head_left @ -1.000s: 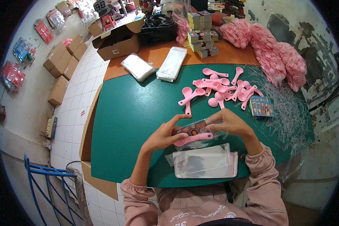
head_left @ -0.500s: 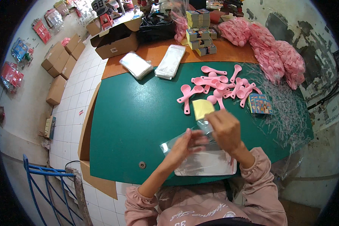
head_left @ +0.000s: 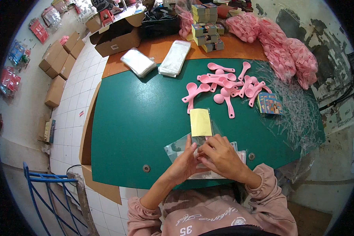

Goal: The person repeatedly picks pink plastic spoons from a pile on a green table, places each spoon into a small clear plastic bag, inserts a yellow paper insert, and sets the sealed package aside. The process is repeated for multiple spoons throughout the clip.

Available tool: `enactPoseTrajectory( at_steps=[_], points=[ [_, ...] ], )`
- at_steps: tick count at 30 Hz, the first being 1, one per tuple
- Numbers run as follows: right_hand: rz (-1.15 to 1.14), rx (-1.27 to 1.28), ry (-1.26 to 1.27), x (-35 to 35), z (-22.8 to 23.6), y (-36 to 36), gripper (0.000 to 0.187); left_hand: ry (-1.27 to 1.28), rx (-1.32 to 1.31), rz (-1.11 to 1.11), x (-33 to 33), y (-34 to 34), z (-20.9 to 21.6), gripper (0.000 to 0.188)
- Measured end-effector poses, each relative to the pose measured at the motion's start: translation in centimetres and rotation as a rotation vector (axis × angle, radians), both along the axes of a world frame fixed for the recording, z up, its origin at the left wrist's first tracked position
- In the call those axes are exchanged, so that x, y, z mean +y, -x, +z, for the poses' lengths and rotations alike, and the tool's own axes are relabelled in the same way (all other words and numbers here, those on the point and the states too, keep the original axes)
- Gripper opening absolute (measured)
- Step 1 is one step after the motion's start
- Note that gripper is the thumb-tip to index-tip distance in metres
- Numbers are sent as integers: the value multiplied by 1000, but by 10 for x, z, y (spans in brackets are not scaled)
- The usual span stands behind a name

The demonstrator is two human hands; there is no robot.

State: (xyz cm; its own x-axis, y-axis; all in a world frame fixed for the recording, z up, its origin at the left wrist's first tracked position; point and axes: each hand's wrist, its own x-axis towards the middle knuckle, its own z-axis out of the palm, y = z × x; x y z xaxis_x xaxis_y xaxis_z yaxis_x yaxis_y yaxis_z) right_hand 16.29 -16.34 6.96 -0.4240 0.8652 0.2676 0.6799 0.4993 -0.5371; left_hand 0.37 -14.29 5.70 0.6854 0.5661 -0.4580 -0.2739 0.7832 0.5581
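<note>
Both my hands meet over the near middle of the table, on a clear plastic bag point(head_left: 211, 121) with a yellow card point(head_left: 200, 122) in its far end. My left hand point(head_left: 185, 162) closes on the bag's near part, thumb pointing away from me. The fingers of my right hand point(head_left: 221, 154) are bent and pinched at the same near part, touching the left fingers. A bit of pink shows by the right fingertips; most of it is hidden. Under my hands lies a stack of clear bags point(head_left: 241, 156), partly covered. Beyond the card is a pile of pink measuring spoons point(head_left: 228, 83).
Small printed cards point(head_left: 270, 104) lie right of the spoons, beside scattered clear plastic strips point(head_left: 293, 122). Two packs of clear bags point(head_left: 174, 59) rest at the back, near bundled card stacks point(head_left: 204, 29), an open cardboard box point(head_left: 118, 41) and bulging bags of pink spoons point(head_left: 281, 57).
My right hand has come down and toward me, meeting the left hand at the bag's near part. The yellow card has shifted left and now stands straighter. The view has moved slightly.
</note>
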Motion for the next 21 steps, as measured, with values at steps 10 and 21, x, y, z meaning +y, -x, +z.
enactPoseTrajectory(
  at_steps=[10, 21],
  points=[
    [55, -203, -148, 5, 2, 7, 21, 18, 23, 55, 5, 0, -1, 62],
    [414, 148, 140, 17, 6, -29, 18, -409, 167, 91, 8, -1, -16, 72]
  ],
)
